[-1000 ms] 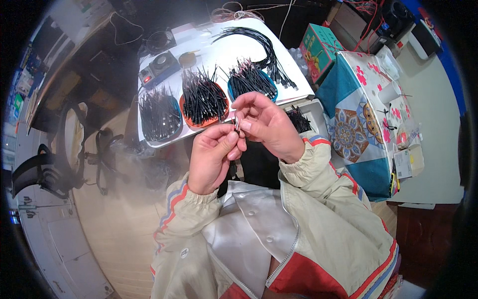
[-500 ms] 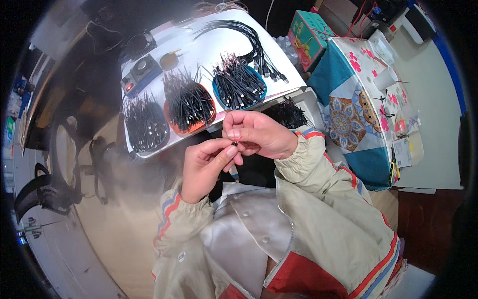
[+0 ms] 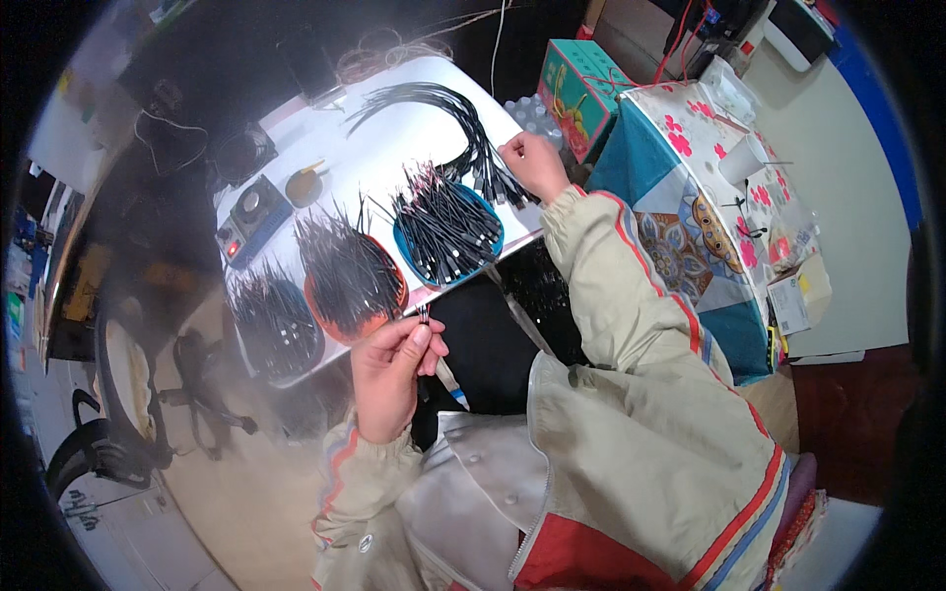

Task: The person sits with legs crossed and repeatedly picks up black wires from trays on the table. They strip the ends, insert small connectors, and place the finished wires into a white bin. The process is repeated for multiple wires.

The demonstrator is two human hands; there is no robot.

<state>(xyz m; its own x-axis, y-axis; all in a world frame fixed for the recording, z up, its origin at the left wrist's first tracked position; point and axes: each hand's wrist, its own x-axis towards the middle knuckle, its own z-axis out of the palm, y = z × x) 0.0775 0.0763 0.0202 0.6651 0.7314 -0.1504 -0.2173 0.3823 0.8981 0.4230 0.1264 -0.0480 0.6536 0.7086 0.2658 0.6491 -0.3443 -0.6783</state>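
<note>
Black, thin and limp, the short wire lead (image 3: pixel 424 313) pinched between the left hand (image 3: pixel 389 369) fingertips at frame centre looks light, best held near its stiffer tip, while the right hand (image 3: pixel 532 163) closes on the cable bundle (image 3: pixel 463 128) at upper centre.

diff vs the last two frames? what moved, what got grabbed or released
The right hand left the left hand and reached out to the bundle of long black cables on the white table, now touching its ends. The left hand still pinches a small black piece. The three trays of wires look unchanged.
</note>
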